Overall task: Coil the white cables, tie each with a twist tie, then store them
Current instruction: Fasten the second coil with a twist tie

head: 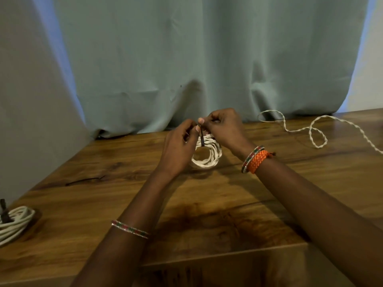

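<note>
- White braided cable coil [207, 155], held on edge just above the wooden table [207, 214], between the two hands.
- Dark twist tie [202, 139] wrapped over the top of this coil, both ends standing up.
- Left hand [178, 150] just left of the coil, fingers curled, pinching one end of the tie.
- Right hand [223, 129] just right of the coil, thumb and fingers closed on the other end.
- Risk, as a judgement: tie slipping from the fingertips before enough turns, because of the short ends and the springy loops; then the coil opening again.
- Second risk: too loose a twist, and loops sliding out during storing.
- Coil itself: several round loops, neat but a little uneven, a connector end visible near the tie.
- Far left of the coil: another tied coil [14, 222] at the table edge.
- Between them: a spare dark tie [85, 180], flat on the wood.
- Far right of the coil: a loose cable [315, 131], not yet coiled.
</note>
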